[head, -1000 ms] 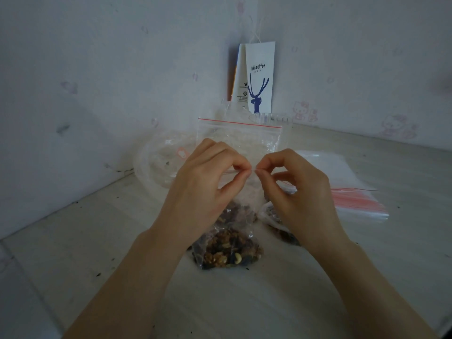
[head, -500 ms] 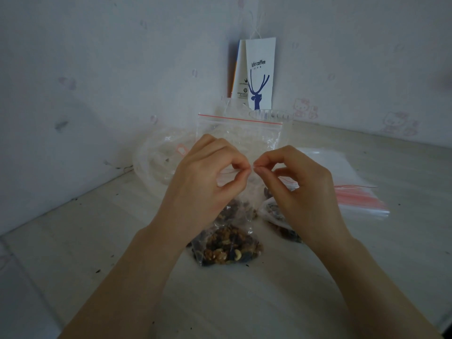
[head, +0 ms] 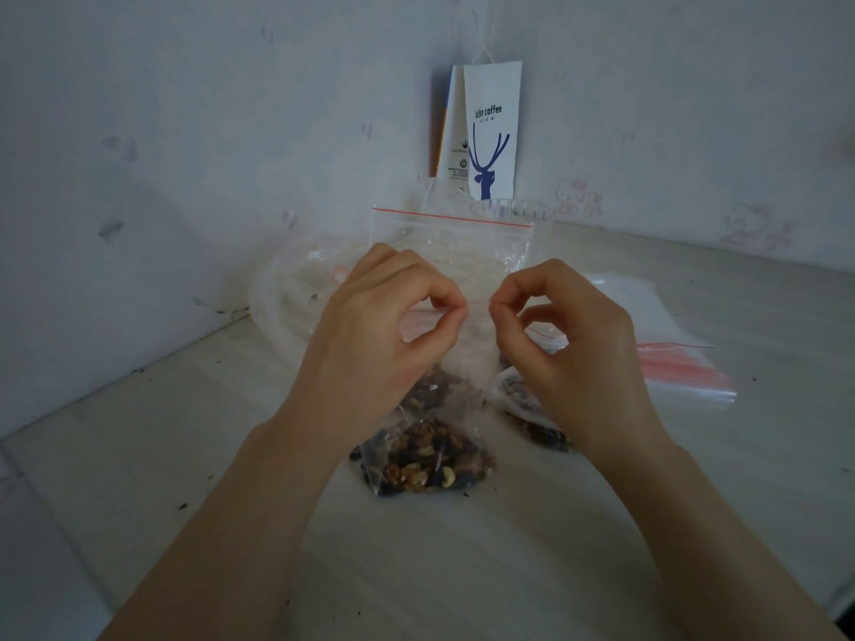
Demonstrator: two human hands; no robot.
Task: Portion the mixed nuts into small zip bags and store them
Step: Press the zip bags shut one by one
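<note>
- Both hands are up at the top edge of the small zip bag (head: 466, 358), in the middle of the table (head: 462, 571).
- The left hand (head: 370, 349) pinches the red zip strip between thumb and forefinger, with the other fingers curled in.
- The right hand (head: 583, 363) does the same thing just to the right. The two pinches are close together but not quite touching.
- The bag hangs upright from those pinches. The nuts (head: 425, 464) are bunched at the bottom, which sits on the table near the wrists.
- A second bag of nuts (head: 527, 404) lies just to the right, half hidden behind the right hand.
- A stack of empty bags (head: 680, 367) lies flat further right.
- An upright bag (head: 453, 242) with a red strip stands just beyond the hands. A big clear bag (head: 287, 293) is slumped to its left.
- A paper coffee bag (head: 492, 131) leans in the far wall corner.
</note>
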